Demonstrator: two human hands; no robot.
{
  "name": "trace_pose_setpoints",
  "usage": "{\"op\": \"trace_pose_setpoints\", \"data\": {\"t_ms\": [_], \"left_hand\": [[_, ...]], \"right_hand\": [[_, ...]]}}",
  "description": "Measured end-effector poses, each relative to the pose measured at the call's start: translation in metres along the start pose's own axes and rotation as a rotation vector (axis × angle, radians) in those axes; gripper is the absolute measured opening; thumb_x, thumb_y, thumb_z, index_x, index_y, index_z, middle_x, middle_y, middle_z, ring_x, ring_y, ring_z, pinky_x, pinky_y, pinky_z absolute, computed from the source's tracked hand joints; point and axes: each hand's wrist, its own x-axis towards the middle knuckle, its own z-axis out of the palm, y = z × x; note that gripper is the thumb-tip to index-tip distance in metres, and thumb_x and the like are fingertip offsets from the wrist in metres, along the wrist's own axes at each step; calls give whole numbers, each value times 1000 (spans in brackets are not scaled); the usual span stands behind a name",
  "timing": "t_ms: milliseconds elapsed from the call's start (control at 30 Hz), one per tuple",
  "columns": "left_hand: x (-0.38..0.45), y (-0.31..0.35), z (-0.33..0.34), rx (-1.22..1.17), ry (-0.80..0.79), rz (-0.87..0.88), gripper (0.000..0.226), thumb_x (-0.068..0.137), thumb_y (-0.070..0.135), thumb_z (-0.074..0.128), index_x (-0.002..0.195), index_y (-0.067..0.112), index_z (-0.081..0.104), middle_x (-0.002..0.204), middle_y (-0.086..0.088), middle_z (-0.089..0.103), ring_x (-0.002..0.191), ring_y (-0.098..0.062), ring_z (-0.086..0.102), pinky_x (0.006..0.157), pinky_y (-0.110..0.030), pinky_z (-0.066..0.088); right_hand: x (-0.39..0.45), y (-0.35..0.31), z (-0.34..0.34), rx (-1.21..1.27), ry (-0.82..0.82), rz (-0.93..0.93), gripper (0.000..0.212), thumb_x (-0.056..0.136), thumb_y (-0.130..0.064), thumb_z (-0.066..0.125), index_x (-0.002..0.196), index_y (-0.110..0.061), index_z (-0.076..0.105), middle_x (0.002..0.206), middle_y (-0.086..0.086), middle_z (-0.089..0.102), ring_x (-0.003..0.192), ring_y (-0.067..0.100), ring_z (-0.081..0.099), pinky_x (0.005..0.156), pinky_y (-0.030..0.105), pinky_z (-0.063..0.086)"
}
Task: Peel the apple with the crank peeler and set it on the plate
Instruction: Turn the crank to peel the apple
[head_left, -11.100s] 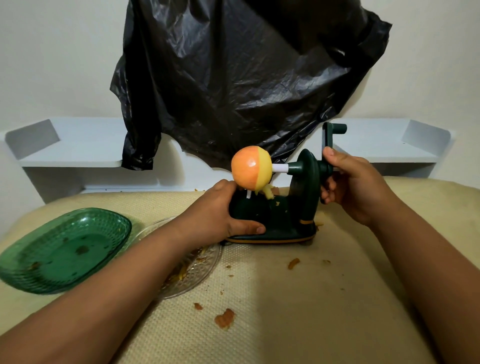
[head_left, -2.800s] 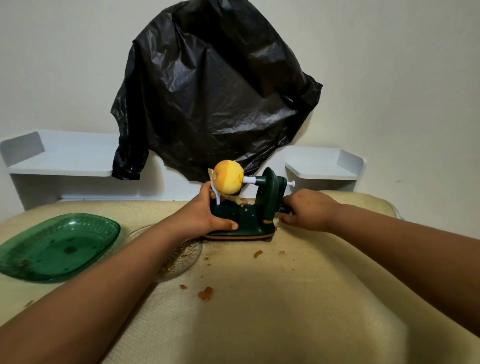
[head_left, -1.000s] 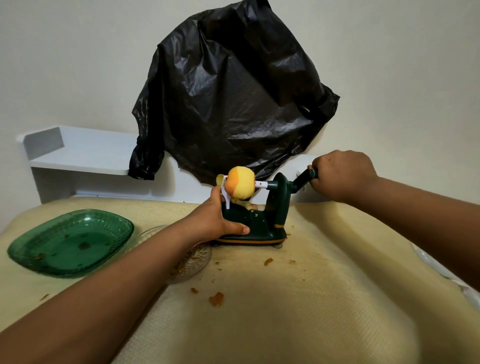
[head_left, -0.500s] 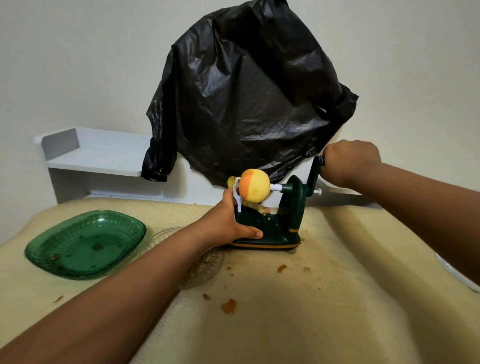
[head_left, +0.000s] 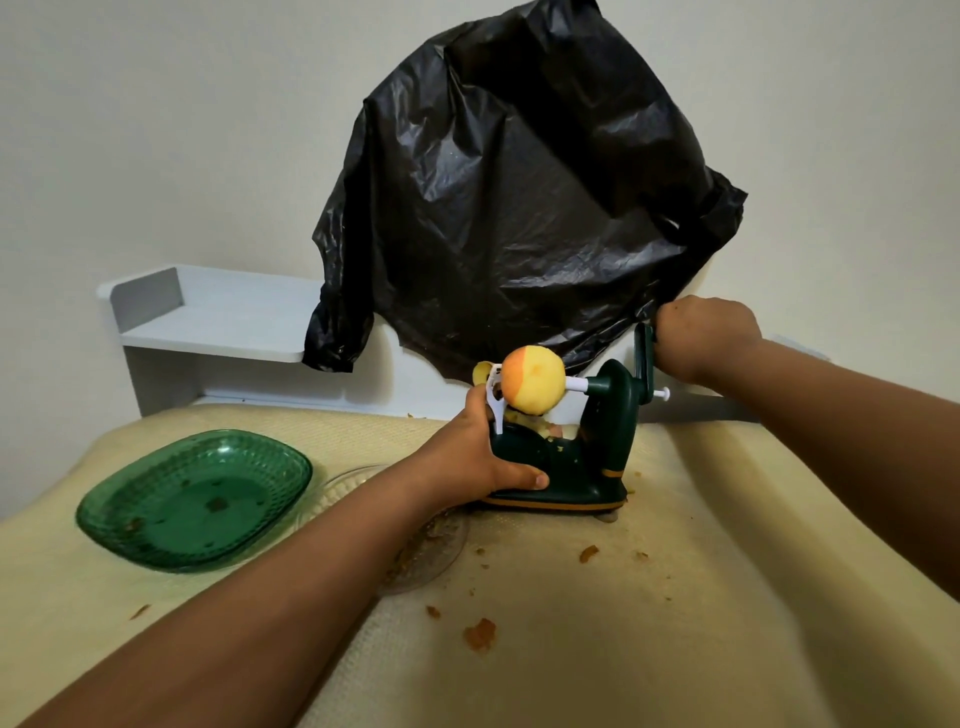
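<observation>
While the apple is sitting mostly peeled on the crank peeler's prong, the base is being gripped by the left hand and the crank handle is being clutched in the right hand. Peel scraps are being collected in the clear plate; only crumbs are lying in the green dish near the table's left edge.

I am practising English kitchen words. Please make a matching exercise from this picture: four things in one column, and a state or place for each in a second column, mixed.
Things:
1. apple
2. green plate
3. left hand
4. right hand

States:
a. grips the crank
b. mostly peeled, on the peeler's spike
c. holds the peeler's base
d. lies left of the peeler, no apple on it

Pairs: 1-b, 2-d, 3-c, 4-a
</observation>
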Motion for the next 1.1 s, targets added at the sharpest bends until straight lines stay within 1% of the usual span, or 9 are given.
{"op": "trace_pose_setpoints", "data": {"t_ms": [233, 433, 533, 667, 733, 833, 900, 967, 1100], "left_hand": [[1, -1, 1, -9, 25, -18, 111, 42, 75, 80, 129, 66, 11, 125, 17, 38, 109, -11, 49, 67, -9, 37], [1, -2, 1, 14, 25, -5, 127, 42, 74, 80, 144, 57, 6, 149, 3, 45, 114, -14, 50, 79, -18, 44], [1, -2, 2, 23, 24, -13, 131, 41, 75, 79, 146, 54, 4, 151, 1, 45, 113, -14, 51, 79, -19, 45], [3, -3, 2, 25, 22, -22, 132, 42, 74, 80, 148, 51, 4, 148, 1, 47, 109, -14, 52, 69, -12, 43], [4, -5, 2, 25, 30, -20, 128, 51, 68, 85, 149, 48, 5, 141, 4, 48, 108, -14, 52, 68, -12, 43], [3, -5, 2, 20, 45, -21, 120, 60, 60, 89, 149, 41, 11, 126, 11, 45, 108, -14, 53, 69, -14, 44], [2, -3, 2, 24, 64, -48, 107, 60, 60, 89, 141, 35, 24, 117, 15, 47, 103, -10, 56, 68, -16, 46], [1, -1, 2, 43, 85, -81, 88, 58, 61, 89, 123, 33, 36, 106, 18, 50, 93, -5, 56, 64, -18, 45], [0, 3, 4, 90, 79, -84, 60, 56, 67, 86, 93, 41, 46, 95, 19, 57, 84, 0, 57, 58, -18, 44]], "right_hand": [[1, -7, 8, -7, -14, 3, 19, 90, -21, 50, 71, -19, 48, 66, -1, 47, 62, 23, 51, 57, 30, 37], [-1, -15, 20, -44, -71, 4, 13, 89, -12, 54, 78, -16, 48, 82, 3, 57, 70, 25, 55, 59, 29, 39], [-1, -16, 27, -55, -55, -19, 9, 92, -11, 49, 88, -15, 56, 95, 6, 65, 87, 28, 62, 63, 29, 40], [0, -20, 35, -87, -65, -56, 15, 95, -24, 49, 101, -20, 62, 104, 4, 65, 106, 27, 54, 74, 33, 38], [-2, -25, 39, -110, -105, -73, 10, 94, -31, 50, 95, -24, 57, 99, 0, 63, 112, 27, 48, 81, 37, 36], [-7, -30, 46, -79, -124, -60, 13, 90, -36, 53, 82, -27, 49, 78, -6, 49, 109, 24, 44, 86, 41, 34], [-10, -31, 48, -76, -95, -59, 14, 90, -40, 53, 82, -29, 51, 75, -8, 45, 107, 23, 43, 89, 43, 32], [-13, -34, 51, -62, -75, -53, 16, 90, -46, 51, 90, -31, 57, 83, -7, 54, 108, 22, 43, 92, 46, 30], [-23, -40, 56, -18, -45, -56, 27, 90, -51, 49, 104, -30, 60, 102, -7, 67, 113, 22, 45, 101, 52, 25]]}}
